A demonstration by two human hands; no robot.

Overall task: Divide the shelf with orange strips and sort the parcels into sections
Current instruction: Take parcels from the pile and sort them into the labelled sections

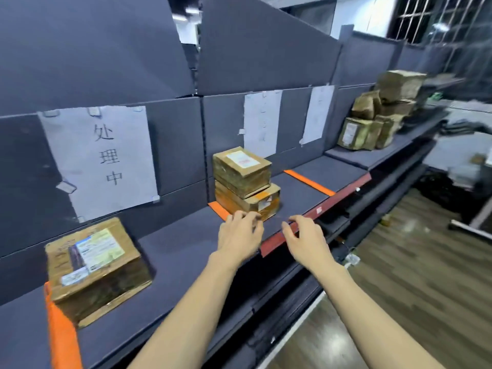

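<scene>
Three orange strips cross the grey shelf (186,235): one at the left (62,334), one in the middle (218,209), one further right (308,182). A large brown parcel (95,267) lies in the left section, partly over the left strip. A stack of two parcels (245,182) stands just right of the middle strip. My left hand (239,235) and my right hand (306,238) hover empty, fingers loosely curled, just in front of that stack near the shelf's front edge. A pile of several parcels (380,110) sits far right.
Paper labels hang on the back panel: one with handwritten characters (101,161) at left, two more (262,123) (318,114) to the right. A red price rail (319,209) lines the shelf front. Wooden floor (412,275) lies to the right below.
</scene>
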